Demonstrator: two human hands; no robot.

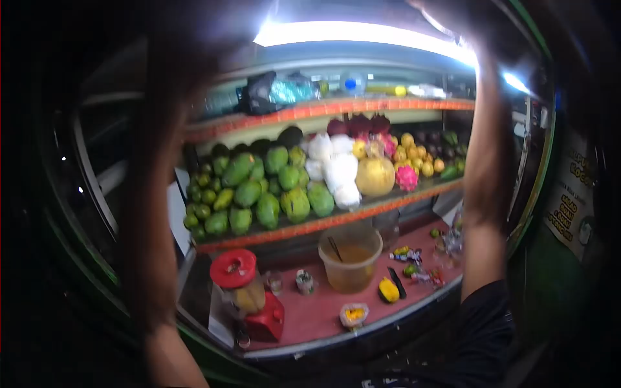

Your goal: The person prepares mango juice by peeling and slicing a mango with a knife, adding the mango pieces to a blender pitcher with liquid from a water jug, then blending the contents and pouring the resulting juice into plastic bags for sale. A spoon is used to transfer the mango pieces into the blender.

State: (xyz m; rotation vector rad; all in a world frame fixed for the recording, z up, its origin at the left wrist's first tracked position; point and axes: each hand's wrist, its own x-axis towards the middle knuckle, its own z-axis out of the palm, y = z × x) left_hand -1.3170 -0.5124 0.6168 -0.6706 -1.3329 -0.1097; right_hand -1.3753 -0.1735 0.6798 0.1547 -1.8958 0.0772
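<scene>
**Arms up at the lamp, fruit stall**

Step, judging by pose: both arms are standing raised, with the left grip [200,35] and right grip [462,22] flanking the lamp [362,33]. Dark and glare are hiding detail; cannot tell whether either grip is wide, narrow or holding something, or touching the lamp. Lamp is glowing overhead, above the upper shelf [310,108]. Next move is probably calling for both grips working level, clear of that shelf.

Counts: two orange-edged shelves are showing. Lower shelf [291,229] is bearing one melon [375,177], two dragon fruit [407,178] (one clear, one partly hidden), plus mangoes [248,193] and white bundles [341,170], both overlapping too much for counting. Surface [307,315] is carrying one blender [265,301], one bucket [349,258] holding brownish liquid, one jar [305,281], and one knife [398,283] lying just beside one yellow fruit [389,291]. Packets [453,242] are lying at right, uncountable.
</scene>
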